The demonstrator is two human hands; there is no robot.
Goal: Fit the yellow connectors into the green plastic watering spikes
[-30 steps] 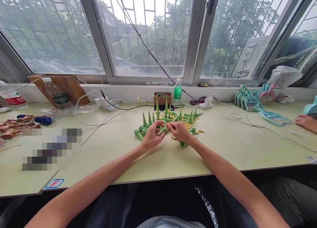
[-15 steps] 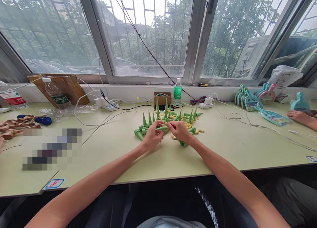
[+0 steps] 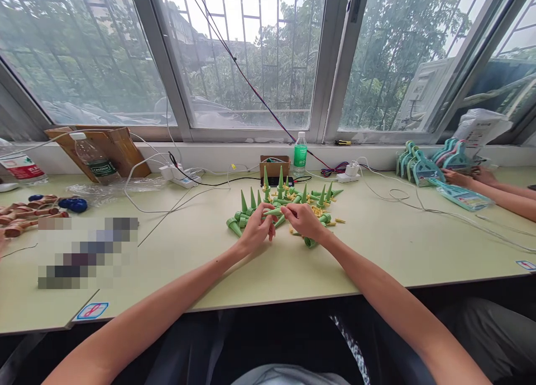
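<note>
Left hand (image 3: 256,232) and right hand (image 3: 305,221) pinching one green cone (image 3: 274,211) between fingertips, held level just above the table (image 3: 377,256), cone pile (image 3: 288,201) just behind, bottle (image 3: 300,153) by the window

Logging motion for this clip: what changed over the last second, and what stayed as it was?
The co-worker's hands at the far right moved back from the table edge to the teal plastic scoops. The left hand and right hand stayed together on a green plastic cone spike, now lying more level. The pile of green cones, green bottle and power strip are unmoved.
</note>
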